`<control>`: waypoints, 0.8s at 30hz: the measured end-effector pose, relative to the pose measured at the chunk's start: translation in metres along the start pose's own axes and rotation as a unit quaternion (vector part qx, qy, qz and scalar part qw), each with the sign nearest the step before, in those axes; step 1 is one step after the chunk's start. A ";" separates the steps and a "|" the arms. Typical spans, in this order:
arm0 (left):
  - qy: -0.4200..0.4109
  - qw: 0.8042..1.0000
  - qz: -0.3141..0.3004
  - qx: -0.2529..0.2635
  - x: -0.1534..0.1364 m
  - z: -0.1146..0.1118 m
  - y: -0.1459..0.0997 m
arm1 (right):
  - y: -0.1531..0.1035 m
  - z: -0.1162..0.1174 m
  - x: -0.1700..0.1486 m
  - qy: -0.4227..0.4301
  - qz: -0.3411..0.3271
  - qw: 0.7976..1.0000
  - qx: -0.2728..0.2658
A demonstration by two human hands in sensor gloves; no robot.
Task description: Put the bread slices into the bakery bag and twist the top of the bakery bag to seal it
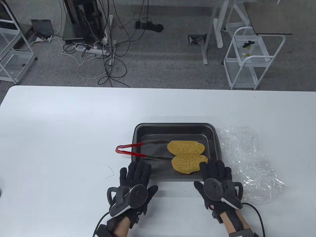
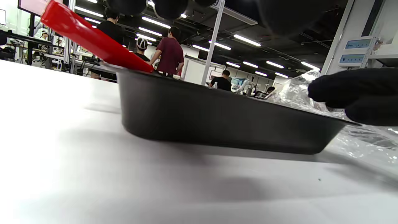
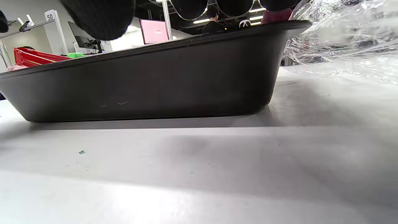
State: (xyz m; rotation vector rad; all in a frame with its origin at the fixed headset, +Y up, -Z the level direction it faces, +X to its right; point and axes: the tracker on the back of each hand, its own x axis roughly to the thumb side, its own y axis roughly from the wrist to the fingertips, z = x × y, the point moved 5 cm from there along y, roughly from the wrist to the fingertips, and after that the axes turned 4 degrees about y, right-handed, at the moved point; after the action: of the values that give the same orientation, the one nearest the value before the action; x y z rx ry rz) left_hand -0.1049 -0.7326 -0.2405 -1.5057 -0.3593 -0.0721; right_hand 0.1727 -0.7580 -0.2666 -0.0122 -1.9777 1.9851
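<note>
Two yellow porous bread slices lie side by side in a black tray at the table's middle. The clear plastic bakery bag lies crumpled and flat just right of the tray. Red-handled tongs rest across the tray's left rim, tips near the slices. My left hand lies flat with straight fingers over the tray's near left edge. My right hand lies flat at the near right corner, fingertips by the nearer slice. Neither holds anything. In the wrist views the tray wall fills the frame.
The white table stretches wide to the left and behind the tray. A small bit of thread lies left of my left hand. Beyond the far edge are floor cables, white carts and people in the background.
</note>
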 end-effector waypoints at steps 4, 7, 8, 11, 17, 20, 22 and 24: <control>0.002 1.000 0.006 -0.002 -0.002 0.000 0.000 | 0.001 0.001 -0.001 0.003 0.001 1.000 0.001; 0.002 1.000 0.012 0.001 -0.005 0.002 0.000 | 0.001 0.001 -0.001 0.003 0.001 1.000 0.001; 0.001 1.000 0.014 0.002 -0.006 0.002 0.000 | 0.001 0.001 -0.001 0.003 0.001 1.000 0.001; 0.000 1.000 0.017 0.003 -0.008 0.002 0.001 | 0.001 0.000 -0.002 0.005 0.002 1.000 0.000; -0.003 1.000 0.029 0.005 -0.015 0.003 0.002 | 0.000 -0.003 -0.006 0.010 0.006 1.000 -0.006; -0.005 1.000 0.029 -0.002 -0.016 0.001 0.003 | 0.000 -0.002 -0.006 0.009 0.007 1.000 -0.003; -0.001 1.000 0.026 -0.005 -0.013 0.001 0.003 | -0.001 -0.002 -0.006 0.003 0.008 1.000 -0.001; -0.002 1.000 0.022 -0.002 -0.010 0.003 0.002 | -0.003 -0.007 -0.006 0.005 0.008 1.000 -0.008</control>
State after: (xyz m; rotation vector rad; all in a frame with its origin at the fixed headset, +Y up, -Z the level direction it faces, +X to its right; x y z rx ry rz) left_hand -0.1146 -0.7315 -0.2450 -1.5180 -0.3296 -0.0363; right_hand 0.1807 -0.7528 -0.2651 -0.0429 -1.9939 1.9743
